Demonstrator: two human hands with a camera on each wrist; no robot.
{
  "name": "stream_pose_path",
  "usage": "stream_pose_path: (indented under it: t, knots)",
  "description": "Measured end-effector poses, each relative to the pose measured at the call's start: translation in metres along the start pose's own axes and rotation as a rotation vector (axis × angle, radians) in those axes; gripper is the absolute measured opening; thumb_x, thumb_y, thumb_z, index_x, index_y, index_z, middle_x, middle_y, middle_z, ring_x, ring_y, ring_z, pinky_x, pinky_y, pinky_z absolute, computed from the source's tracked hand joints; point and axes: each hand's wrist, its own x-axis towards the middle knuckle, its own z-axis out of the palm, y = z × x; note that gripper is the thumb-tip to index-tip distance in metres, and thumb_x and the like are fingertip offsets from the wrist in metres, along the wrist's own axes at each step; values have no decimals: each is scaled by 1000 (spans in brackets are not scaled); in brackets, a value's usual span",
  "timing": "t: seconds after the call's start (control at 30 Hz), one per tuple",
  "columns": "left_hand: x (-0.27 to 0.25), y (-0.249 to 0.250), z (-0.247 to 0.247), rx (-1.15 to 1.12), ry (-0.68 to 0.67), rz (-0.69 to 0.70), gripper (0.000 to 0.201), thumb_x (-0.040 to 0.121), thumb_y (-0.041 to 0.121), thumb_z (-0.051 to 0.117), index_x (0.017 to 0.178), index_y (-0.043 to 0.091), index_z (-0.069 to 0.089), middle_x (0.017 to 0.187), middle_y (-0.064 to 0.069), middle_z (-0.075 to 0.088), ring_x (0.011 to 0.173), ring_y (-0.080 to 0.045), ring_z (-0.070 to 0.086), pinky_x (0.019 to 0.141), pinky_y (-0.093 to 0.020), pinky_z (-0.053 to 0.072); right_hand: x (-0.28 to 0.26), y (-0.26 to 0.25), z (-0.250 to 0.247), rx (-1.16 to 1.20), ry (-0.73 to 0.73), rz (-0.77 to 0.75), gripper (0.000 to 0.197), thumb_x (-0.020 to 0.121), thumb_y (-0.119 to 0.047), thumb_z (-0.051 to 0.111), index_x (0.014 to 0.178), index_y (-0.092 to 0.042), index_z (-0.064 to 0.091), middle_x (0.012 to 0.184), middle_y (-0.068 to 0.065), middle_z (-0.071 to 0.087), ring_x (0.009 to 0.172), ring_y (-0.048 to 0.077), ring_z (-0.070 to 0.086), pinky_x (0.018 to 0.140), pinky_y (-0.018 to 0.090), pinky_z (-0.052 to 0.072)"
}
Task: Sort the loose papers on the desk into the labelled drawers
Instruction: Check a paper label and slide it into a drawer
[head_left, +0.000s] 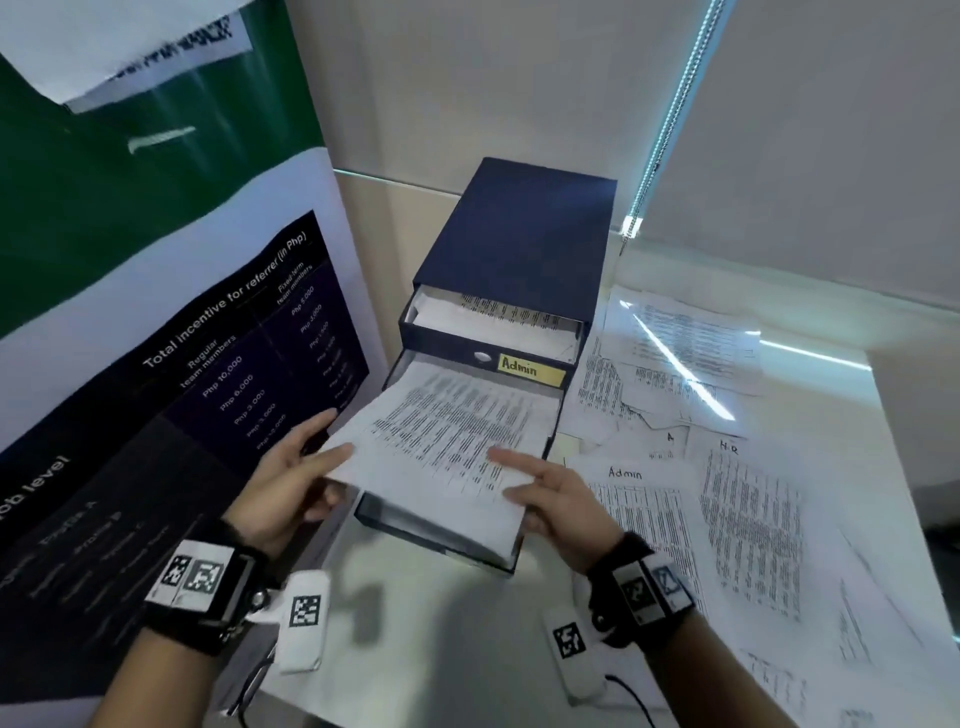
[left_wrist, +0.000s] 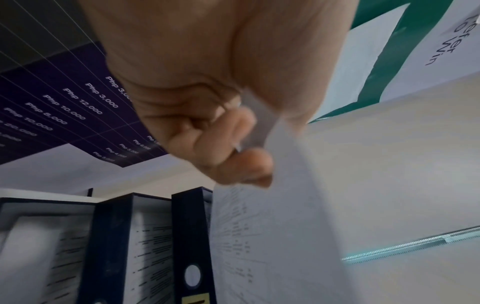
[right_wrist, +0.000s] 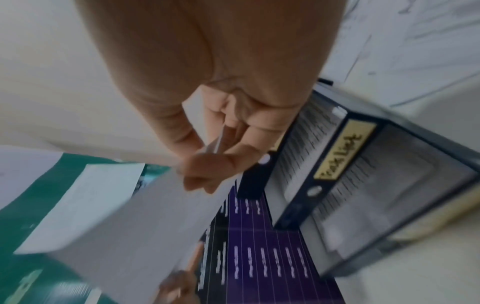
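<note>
I hold one white printed paper sheet (head_left: 441, 441), pinched at its near corners by left hand (head_left: 291, 483) and right hand (head_left: 556, 499). One dark blue cardboard drawer box (head_left: 519, 234) carries one yellow label (head_left: 530, 370) reading "Admin".

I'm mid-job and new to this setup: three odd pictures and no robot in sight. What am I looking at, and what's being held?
There is no machine here: a person works with two bare hands and wears the cameras. The wide picture comes from a head camera looking down. The other two come from a camera strapped on each wrist, looking along the fingers, hence the huge close-up hands. The left hand and right hand each pinch an edge of a printed paper, holding it over the pulled-out lower drawer of a dark blue drawer box. The drawer above it, with a yellow Admin label, is partly open with papers inside. Right of the box, loose printed sheets lie spread on the pale table. A poster stands at the left.
</note>
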Motion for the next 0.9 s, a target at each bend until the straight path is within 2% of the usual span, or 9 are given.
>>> stream_pose_path:
  t: [0.07, 0.13, 0.37, 0.47, 0.53, 0.6, 0.7, 0.77, 0.9]
  knots:
    - [18, -1, 13, 32, -34, 33, 36, 94, 4, 57, 128, 16, 57, 63, -8, 51, 44, -13, 38, 33, -14, 25, 9, -13, -12, 35, 68, -43, 43, 92, 4, 54, 129, -18, 61, 117, 11, 70, 88, 25, 68, 68, 29, 54]
    - [39, 0, 28, 80, -21, 78, 26, 94, 4, 58, 119, 8, 65, 57, -3, 52, 41, -11, 36, 34, -15, 26, 12, -25, -27, -42, 183, -104, 37, 95, -4, 56, 128, -20, 61, 106, 9, 72, 82, 20, 68, 69, 32, 57]
    - [91, 7, 77, 123, 102, 85, 20, 94, 5, 61, 111, 11, 69, 53, -2, 65, 40, -3, 56, 43, -10, 44, -2, -18, -113, -108, 524, -50, 28, 93, -9, 61, 121, -9, 64, 107, 14, 72, 80, 21, 69, 64, 27, 57]
    - [108, 3, 90, 144, 92, 71, 24, 90, -6, 61, 112, 2, 67, 96, -20, 71, 66, -15, 73, 65, -15, 57, -8, 30, -175, -718, 768, 325, 57, 86, -27, 73, 136, -11, 52, 128, 14, 61, 109, 30, 62, 89, 40, 55]
    - [112, 1, 97, 225, 123, 114, 23, 88, -6, 64, 110, 0, 67, 112, -12, 66, 72, -9, 72, 70, -9, 54, -13, 68, -201, -983, 775, 666, 91, 74, -44, 80, 146, -10, 36, 147, 19, 40, 130, 36, 46, 102, 48, 46]
    - [114, 2, 101, 312, 152, 132, 23, 85, 2, 71, 109, 3, 69, 113, -6, 65, 72, -3, 67, 69, -5, 51, -18, 95, -207, -1066, 785, 816, 111, 65, -54, 83, 148, -10, 26, 153, 23, 24, 138, 42, 34, 105, 52, 42]
    - [117, 3, 99, 372, 213, 88, 26, 78, 35, 78, 93, 13, 76, 104, -9, 73, 78, -22, 72, 73, -30, 61, -23, 112, -208, -1046, 888, 789, 119, 56, -52, 89, 147, -11, 25, 149, 26, 27, 136, 44, 35, 104, 55, 42]
    - [118, 2, 95, 491, 265, 73, 44, 69, 61, 73, 81, 19, 76, 88, -5, 76, 81, -23, 72, 82, -37, 59, -25, 115, -212, -931, 929, 741, 117, 50, -48, 93, 142, -11, 31, 141, 24, 40, 125, 42, 48, 98, 54, 48]
    - [109, 2, 85, 705, 221, 89, 21, 81, 27, 78, 97, 13, 76, 106, 0, 72, 101, -16, 65, 91, -22, 45, -36, 114, -214, -936, 950, 622, 102, 55, -46, 91, 136, -11, 40, 128, 13, 59, 111, 32, 61, 91, 43, 53]
